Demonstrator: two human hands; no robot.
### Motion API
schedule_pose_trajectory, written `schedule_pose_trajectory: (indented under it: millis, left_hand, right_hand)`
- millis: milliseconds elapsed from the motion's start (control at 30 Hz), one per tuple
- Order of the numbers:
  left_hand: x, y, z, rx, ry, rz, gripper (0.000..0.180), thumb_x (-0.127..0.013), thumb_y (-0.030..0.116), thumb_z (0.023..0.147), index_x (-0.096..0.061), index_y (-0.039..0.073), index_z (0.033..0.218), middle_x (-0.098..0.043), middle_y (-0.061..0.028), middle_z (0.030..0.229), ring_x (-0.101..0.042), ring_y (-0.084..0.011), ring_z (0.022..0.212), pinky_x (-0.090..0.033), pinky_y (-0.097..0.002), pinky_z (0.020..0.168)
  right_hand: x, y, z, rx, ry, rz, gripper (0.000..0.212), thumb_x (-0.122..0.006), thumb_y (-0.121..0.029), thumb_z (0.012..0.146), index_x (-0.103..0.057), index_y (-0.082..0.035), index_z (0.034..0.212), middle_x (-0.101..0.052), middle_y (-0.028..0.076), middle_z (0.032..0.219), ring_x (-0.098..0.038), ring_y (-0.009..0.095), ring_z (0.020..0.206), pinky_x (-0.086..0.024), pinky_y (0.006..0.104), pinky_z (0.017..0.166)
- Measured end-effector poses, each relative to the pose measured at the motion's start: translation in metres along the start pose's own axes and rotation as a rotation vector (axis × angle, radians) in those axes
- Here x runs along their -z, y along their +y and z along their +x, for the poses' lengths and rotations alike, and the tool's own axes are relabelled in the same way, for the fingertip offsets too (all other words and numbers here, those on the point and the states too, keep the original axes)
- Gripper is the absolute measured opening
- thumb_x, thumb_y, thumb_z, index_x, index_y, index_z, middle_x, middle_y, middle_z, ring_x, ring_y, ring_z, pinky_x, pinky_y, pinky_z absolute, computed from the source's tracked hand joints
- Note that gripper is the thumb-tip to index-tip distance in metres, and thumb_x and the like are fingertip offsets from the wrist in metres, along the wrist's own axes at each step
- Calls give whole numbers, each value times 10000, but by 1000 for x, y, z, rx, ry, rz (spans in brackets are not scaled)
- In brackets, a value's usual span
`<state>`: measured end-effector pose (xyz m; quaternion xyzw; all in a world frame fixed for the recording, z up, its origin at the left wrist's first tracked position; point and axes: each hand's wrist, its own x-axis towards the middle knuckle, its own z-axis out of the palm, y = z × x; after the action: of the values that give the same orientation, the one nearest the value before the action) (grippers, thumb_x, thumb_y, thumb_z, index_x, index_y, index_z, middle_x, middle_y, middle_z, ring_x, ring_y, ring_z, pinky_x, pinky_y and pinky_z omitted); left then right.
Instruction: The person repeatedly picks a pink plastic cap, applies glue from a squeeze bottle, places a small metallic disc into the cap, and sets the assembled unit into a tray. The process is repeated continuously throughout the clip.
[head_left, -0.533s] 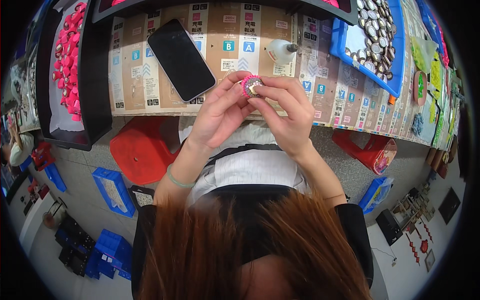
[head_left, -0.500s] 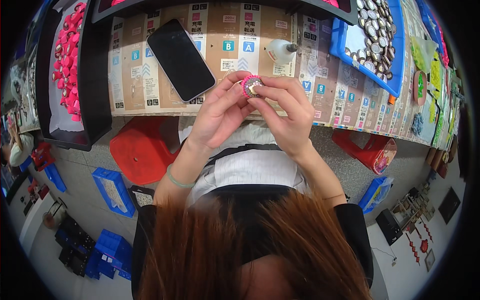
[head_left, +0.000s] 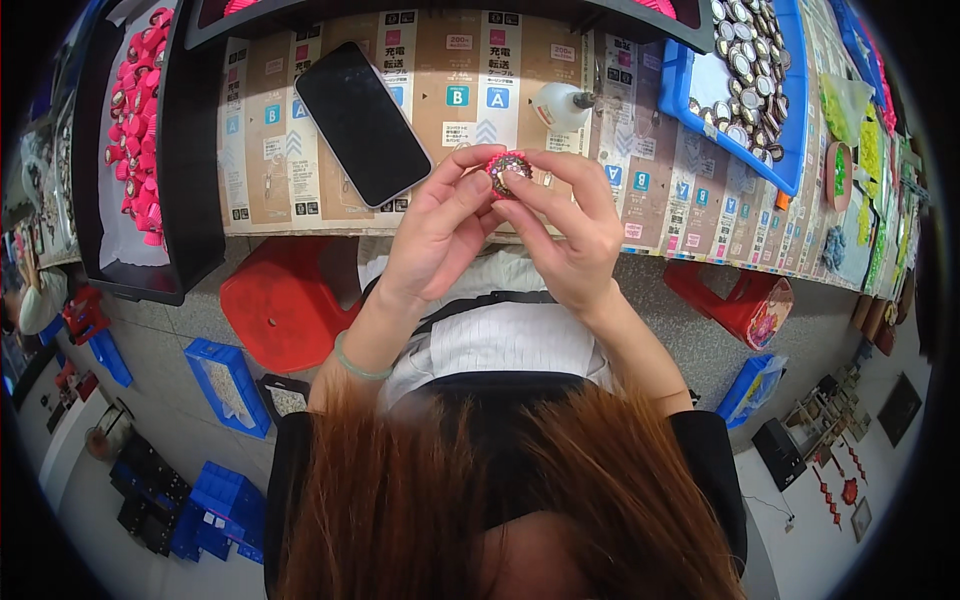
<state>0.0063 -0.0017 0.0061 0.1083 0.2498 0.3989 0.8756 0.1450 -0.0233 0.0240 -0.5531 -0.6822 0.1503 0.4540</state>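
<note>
Between both hands, over the table's near edge, is a small pink fluted cup with a round, dark, glittery disc in its face. My left hand grips its left side, thumb and fingers closed on the rim. My right hand pinches it from the right, a fingertip pressed on the disc's face. The fingers hide much of the cup's lower side. Just beyond my right hand stands a small whitish bottle with a dark tip. A black-screened phone lies beyond my left hand.
On the left, a black tray holds many pink fluted pieces. At the far right, a blue tray contains many round metal-edged discs. A black ledge spans the back. Red stools stand below the patterned table.
Both hands stay in nearly the same place. The cup has turned slightly between the fingers, and my right fingertips have shifted a little on the disc.
</note>
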Motion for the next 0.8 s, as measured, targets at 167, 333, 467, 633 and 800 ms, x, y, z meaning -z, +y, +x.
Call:
schedule_pose_trajectory:
  millis: [167, 333, 467, 633, 800]
  left_hand:
    - [-15, 0, -2, -18, 71, 204, 257, -452, 57, 861, -438, -7, 1110, -553, -79, 989, -546, -132, 869, -447, -249, 770]
    - [-18, -9, -1, -56, 136, 304, 253, -444, 66, 859, -454, -24, 1096, -560, -115, 960, -557, -136, 772, -469, -243, 712]
    - [-17, -9, 1, -24, 137, 266, 245, -457, 65, 854, -456, -13, 1087, -560, -88, 945, -554, -124, 752, -466, -232, 693]
    - [-20, -13, 4, -43, 157, 299, 236, -477, 59, 849, -452, -4, 1075, -551, -64, 915, -527, -98, 736, -454, -222, 662]
    - [-11, 40, -4, -446, 305, 603, 181, -468, 32, 843, -480, 5, 1021, -544, -60, 829, -520, -106, 729, -444, -232, 668]
  right_hand:
    - [-5, 0, -4, -32, -4, 39, 403, -641, 40, 599, -552, -22, 987, -549, 115, 921, -525, 271, 818, -435, 317, 680]
    - [-14, 2, -11, -88, 44, 136, 547, -614, 74, 594, -446, 17, 1111, -545, 136, 912, -522, 265, 803, -440, 325, 688]
    - [-16, 1, -13, -136, 61, 156, 554, -607, 77, 592, -441, 15, 1117, -546, 136, 912, -521, 264, 799, -438, 329, 699]
    - [-10, 4, -7, -102, -35, 66, 551, -603, 54, 589, -452, -5, 1116, -539, 128, 943, -510, 295, 834, -428, 361, 740]
    - [-3, -5, -1, 47, -11, 165, 527, -652, 17, 621, -452, 7, 1108, -502, 163, 1011, -504, 317, 904, -422, 369, 778]
